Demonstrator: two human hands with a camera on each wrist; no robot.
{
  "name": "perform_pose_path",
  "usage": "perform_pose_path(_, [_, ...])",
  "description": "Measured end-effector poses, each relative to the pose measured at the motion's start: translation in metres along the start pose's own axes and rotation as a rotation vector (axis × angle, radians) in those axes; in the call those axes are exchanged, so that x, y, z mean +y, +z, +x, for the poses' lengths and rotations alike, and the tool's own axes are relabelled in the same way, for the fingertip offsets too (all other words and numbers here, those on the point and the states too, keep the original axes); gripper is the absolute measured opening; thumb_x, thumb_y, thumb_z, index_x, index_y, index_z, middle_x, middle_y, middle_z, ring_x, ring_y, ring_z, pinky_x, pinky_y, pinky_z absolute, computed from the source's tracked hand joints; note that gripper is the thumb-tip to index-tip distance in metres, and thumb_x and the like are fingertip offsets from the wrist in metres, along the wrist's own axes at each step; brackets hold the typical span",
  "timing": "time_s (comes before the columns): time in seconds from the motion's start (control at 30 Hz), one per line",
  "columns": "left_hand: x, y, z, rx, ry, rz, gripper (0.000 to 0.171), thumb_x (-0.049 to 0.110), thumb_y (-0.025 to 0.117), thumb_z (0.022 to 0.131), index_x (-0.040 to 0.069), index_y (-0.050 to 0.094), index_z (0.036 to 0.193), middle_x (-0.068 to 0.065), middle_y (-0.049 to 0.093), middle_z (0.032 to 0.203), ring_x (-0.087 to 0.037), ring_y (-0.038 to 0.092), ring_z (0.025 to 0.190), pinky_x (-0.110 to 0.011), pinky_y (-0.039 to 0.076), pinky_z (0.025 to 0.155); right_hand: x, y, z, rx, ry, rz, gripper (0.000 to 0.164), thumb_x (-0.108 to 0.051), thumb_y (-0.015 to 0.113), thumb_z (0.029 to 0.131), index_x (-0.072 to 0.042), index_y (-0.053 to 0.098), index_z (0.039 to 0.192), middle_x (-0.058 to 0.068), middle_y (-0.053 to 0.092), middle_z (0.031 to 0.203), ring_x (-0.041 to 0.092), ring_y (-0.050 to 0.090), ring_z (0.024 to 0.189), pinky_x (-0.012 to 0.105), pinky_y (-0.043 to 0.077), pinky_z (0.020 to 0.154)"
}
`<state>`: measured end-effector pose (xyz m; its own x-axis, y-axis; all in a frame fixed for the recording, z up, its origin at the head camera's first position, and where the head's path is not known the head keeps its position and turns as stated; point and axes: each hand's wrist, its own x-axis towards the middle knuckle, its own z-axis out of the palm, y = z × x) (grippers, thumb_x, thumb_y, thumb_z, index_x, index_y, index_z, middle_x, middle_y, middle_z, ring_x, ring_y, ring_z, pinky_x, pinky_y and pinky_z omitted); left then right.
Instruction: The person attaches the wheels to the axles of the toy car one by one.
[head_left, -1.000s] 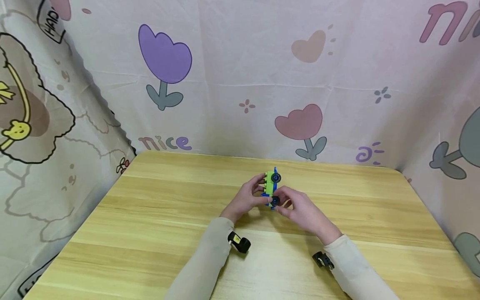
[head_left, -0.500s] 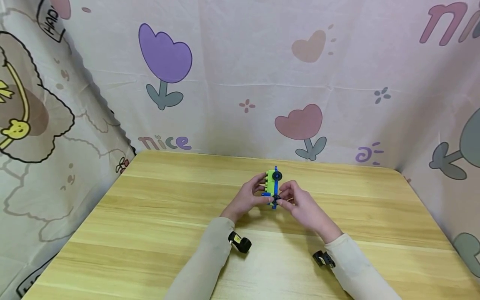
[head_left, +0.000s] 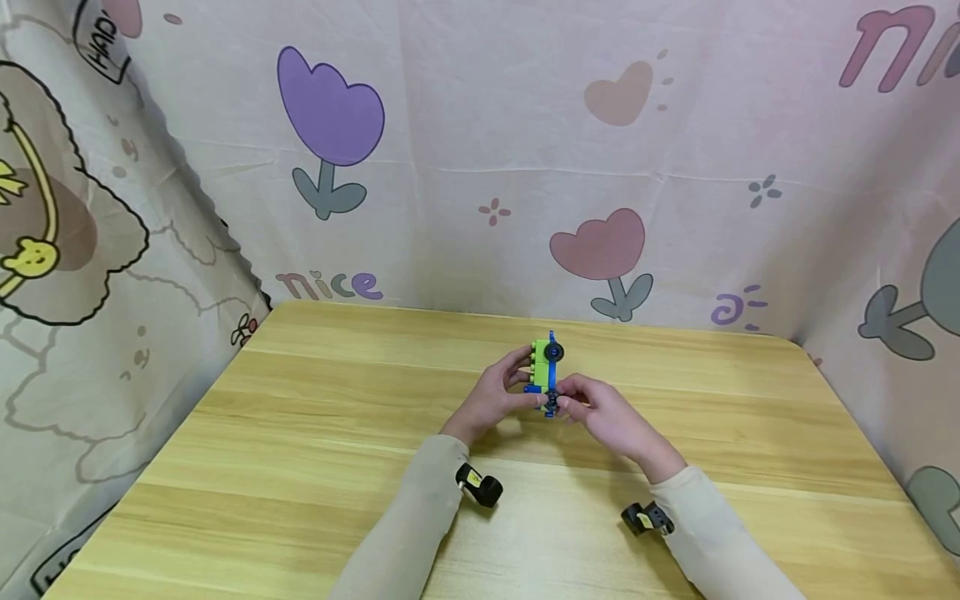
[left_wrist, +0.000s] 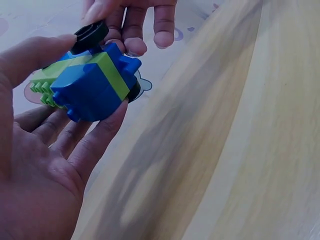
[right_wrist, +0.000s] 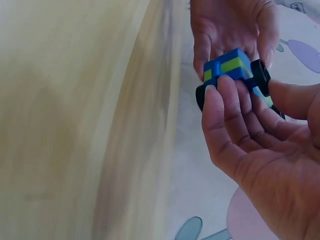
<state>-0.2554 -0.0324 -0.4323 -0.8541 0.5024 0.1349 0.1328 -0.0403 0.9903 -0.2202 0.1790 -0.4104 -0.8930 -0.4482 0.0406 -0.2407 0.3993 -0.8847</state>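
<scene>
A toy car (head_left: 541,367) built of green and blue plastic bricks stands on end in the head view, its underside turned to the right. My left hand (head_left: 491,398) grips it around the studded side, thumb by the lower wheel. That black wheel (left_wrist: 91,37) juts out from the blue brick on its axle in the left wrist view. My right hand (head_left: 611,417) holds the same wheel, the thumb (right_wrist: 292,97) against it while the other fingers curl under the car. Another black wheel (head_left: 553,352) sits at the car's upper end.
Car and hands are over a light wooden table (head_left: 300,433). A printed cloth (head_left: 465,150) hangs behind the table's back edge and along both sides. Small black cameras sit at the left wrist (head_left: 480,486) and right wrist (head_left: 647,518).
The lower wheel has turned from facing the head camera to a tilted, narrower view. My right fingers lifted away from the car, then came back in at the wheel. The left hand stays nearly still.
</scene>
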Motion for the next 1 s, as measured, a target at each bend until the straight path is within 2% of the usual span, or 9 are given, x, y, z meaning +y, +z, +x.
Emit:
perform_pose_path(0.13, [0.011, 0.002, -0.005, -0.005, -0.017, 0.008, 0.08, -0.002, 0.072, 0.087, -0.003, 0.026, 0.152, -0.018, 0.045, 0.141, -0.033, 0.053, 0.117, -0.034, 0.048, 0.096, 0.0, 0.002, 0.001, 0.003, 0.025, 0.024, 0.019, -0.005, 0.05, 0.102, 0.008, 0.057, 0.115, 0.015, 0.064, 0.102, 0.035, 0.064, 0.093, 0.048, 0.054, 0.081])
perform_pose_path(0.3, [-0.007, -0.001, 0.002, -0.005, -0.065, 0.024, 0.083, 0.004, 0.074, 0.087, 0.005, 0.026, 0.155, -0.011, 0.044, 0.144, -0.027, 0.054, 0.118, -0.032, 0.049, 0.095, 0.0, 0.004, 0.002, 0.023, 0.057, 0.008, 0.016, -0.002, 0.049, 0.102, 0.007, 0.056, 0.112, 0.013, 0.063, 0.1, 0.032, 0.065, 0.091, 0.046, 0.055, 0.082])
perform_pose_path(0.43, [-0.016, -0.001, 0.005, 0.004, -0.071, 0.024, 0.083, 0.007, 0.075, 0.087, 0.009, 0.027, 0.155, -0.007, 0.045, 0.145, -0.023, 0.055, 0.118, -0.032, 0.048, 0.096, 0.001, 0.007, 0.002, 0.056, 0.073, -0.036, 0.013, 0.0, 0.049, 0.101, 0.006, 0.057, 0.11, 0.011, 0.062, 0.097, 0.029, 0.065, 0.087, 0.045, 0.055, 0.079])
perform_pose_path(0.57, [-0.02, 0.001, 0.006, 0.017, -0.07, 0.037, 0.083, 0.01, 0.076, 0.087, 0.011, 0.028, 0.155, -0.005, 0.045, 0.146, -0.021, 0.055, 0.118, -0.032, 0.048, 0.096, 0.002, 0.008, 0.001, 0.075, 0.09, -0.061, 0.012, 0.001, 0.05, 0.1, 0.005, 0.057, 0.109, 0.01, 0.061, 0.095, 0.028, 0.064, 0.086, 0.044, 0.055, 0.078])
perform_pose_path(0.77, [-0.019, 0.005, 0.006, 0.034, -0.063, 0.043, 0.084, 0.008, 0.077, 0.086, 0.011, 0.029, 0.155, -0.002, 0.044, 0.147, -0.019, 0.056, 0.118, -0.031, 0.049, 0.094, 0.002, 0.009, 0.002, 0.095, 0.105, -0.041, 0.01, 0.001, 0.05, 0.1, 0.005, 0.057, 0.107, 0.01, 0.061, 0.094, 0.03, 0.064, 0.086, 0.044, 0.055, 0.078])
perform_pose_path(1.0, [-0.018, 0.0, 0.006, 0.009, -0.051, 0.015, 0.076, 0.006, 0.072, 0.09, 0.013, 0.032, 0.154, -0.005, 0.045, 0.146, -0.023, 0.054, 0.12, -0.033, 0.049, 0.094, 0.003, 0.005, 0.003, 0.075, 0.087, -0.013, 0.013, -0.002, 0.051, 0.101, 0.005, 0.058, 0.108, 0.011, 0.062, 0.097, 0.03, 0.065, 0.09, 0.043, 0.054, 0.08])
